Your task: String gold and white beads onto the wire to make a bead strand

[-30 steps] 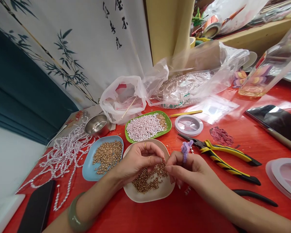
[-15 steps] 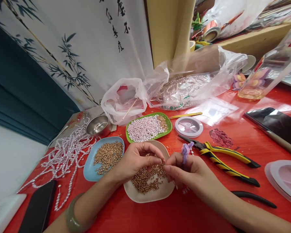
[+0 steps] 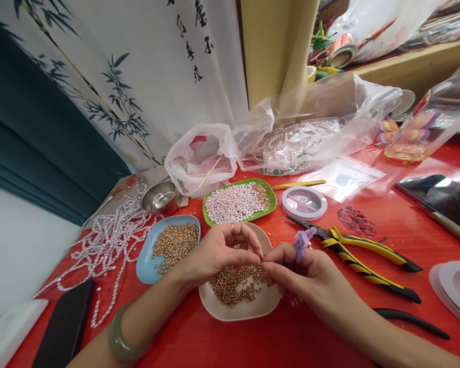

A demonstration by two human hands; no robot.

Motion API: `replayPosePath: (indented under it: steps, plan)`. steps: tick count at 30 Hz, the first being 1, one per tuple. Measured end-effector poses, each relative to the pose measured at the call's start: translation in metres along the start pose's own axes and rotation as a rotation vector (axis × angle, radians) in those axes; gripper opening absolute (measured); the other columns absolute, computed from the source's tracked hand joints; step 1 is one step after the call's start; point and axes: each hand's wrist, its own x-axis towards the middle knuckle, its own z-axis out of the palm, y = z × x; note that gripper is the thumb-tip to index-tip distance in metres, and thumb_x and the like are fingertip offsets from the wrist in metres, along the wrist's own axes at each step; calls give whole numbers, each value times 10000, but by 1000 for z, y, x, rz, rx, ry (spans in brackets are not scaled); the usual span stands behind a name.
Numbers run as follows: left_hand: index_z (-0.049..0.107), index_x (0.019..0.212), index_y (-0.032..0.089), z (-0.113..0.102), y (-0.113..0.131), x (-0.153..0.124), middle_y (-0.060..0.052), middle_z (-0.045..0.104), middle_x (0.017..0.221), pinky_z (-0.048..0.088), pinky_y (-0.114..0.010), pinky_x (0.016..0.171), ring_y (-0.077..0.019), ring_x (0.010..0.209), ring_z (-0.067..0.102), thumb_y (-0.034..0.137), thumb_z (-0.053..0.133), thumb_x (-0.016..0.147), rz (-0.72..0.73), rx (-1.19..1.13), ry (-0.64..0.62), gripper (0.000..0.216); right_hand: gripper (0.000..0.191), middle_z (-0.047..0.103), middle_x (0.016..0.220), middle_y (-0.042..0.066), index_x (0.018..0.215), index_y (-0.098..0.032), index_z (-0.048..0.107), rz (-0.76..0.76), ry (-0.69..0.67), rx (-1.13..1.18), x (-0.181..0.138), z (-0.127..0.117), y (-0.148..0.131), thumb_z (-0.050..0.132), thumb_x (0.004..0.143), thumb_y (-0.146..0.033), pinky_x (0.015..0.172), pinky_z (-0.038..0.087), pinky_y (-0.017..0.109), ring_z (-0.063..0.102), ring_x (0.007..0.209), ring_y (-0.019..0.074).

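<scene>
My left hand [image 3: 218, 251] and my right hand [image 3: 304, 271] meet fingertip to fingertip above a beige dish [image 3: 253, 306] of small gold beads [image 3: 232, 285]. Both hands are pinched closed on something too small to make out. A purple fuzzy piece [image 3: 302, 239] sticks up from the fingers of my right hand. A ring sits on my left hand and a green bangle [image 3: 117, 342] on that wrist. Left of the dish lies a blue dish [image 3: 143, 260] of gold beads, behind it a green dish [image 3: 270, 202] of pale pink pearls.
Yellow-handled pliers [image 3: 362, 253] and a clear thread spool [image 3: 304, 202] lie to the right on the red table [image 3: 291, 337]. Pearl strands [image 3: 107, 243], a steel bowl [image 3: 161, 197] and a black phone [image 3: 63, 329] are on the left. Plastic bags [image 3: 291, 128] stand behind.
The view has shifted slightly, and both hands have lifted a little above the beige dish with their fingertips brought closer together. Nothing else on the table has moved.
</scene>
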Motion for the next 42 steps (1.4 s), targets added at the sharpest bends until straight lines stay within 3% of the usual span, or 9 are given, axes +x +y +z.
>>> replayPosePath:
  steps: [4,7,9,13,17,30,36,39,42]
  plan:
    - [527,828,151,-18,16,-3,-35,585,803,368,-203,518,-113,686,525,214,620,660,-27,160,0,202,191,478,553,-33,681,-165,582,-29,25,-50,0,-1,3,594,721,-351,446,334,210,408,478,82]
    - [583,740,145,-37,27,-9,-18,575,750,372,-237,601,-114,688,499,213,591,673,29,594,53,95,184,504,568,-24,685,-170,589,-35,44,-86,1,-3,4,590,726,-349,451,356,212,434,488,87]
    - [608,738,155,-46,31,-13,-5,578,694,343,-238,557,-109,624,479,232,556,699,-25,831,-15,101,180,508,567,-24,677,-172,589,-31,51,-102,1,-3,4,593,721,-347,447,360,211,436,483,86]
    - [629,784,190,-50,29,-19,-4,619,749,323,-252,579,-139,697,518,224,557,697,-42,1111,-157,118,178,510,559,-24,668,-173,595,-7,66,-125,1,-2,2,606,706,-346,438,363,207,433,476,86]
    - [638,773,213,-47,24,-19,-1,626,752,295,-260,578,-163,743,524,198,587,661,0,1264,-137,124,183,513,550,-25,657,-181,598,4,80,-122,2,-3,3,620,689,-360,426,370,211,435,461,90]
    - [641,759,220,-40,25,-16,-3,611,749,274,-252,559,-166,743,506,310,623,654,-23,1306,-134,139,179,506,566,-24,683,-168,586,11,41,-118,2,-3,4,598,714,-345,436,340,205,420,478,83]
    - [655,736,218,-42,25,-16,-3,630,738,306,-265,584,-169,749,523,286,598,688,-8,1285,-149,101,161,502,574,-27,698,-162,584,12,28,-93,0,-3,5,592,727,-321,446,321,204,408,485,78]
    - [657,755,202,-38,26,-17,-12,630,743,348,-267,614,-152,724,534,260,583,703,4,1108,-63,108,149,482,546,-37,686,-161,585,-6,19,-75,-1,-2,3,587,732,-303,440,309,202,389,471,72]
    - [645,763,165,-28,25,-15,-20,636,726,393,-242,599,-125,671,551,232,593,694,-25,738,21,110,142,477,519,-44,664,-159,592,-19,-8,-56,-1,-1,0,587,734,-283,438,307,199,385,459,68]
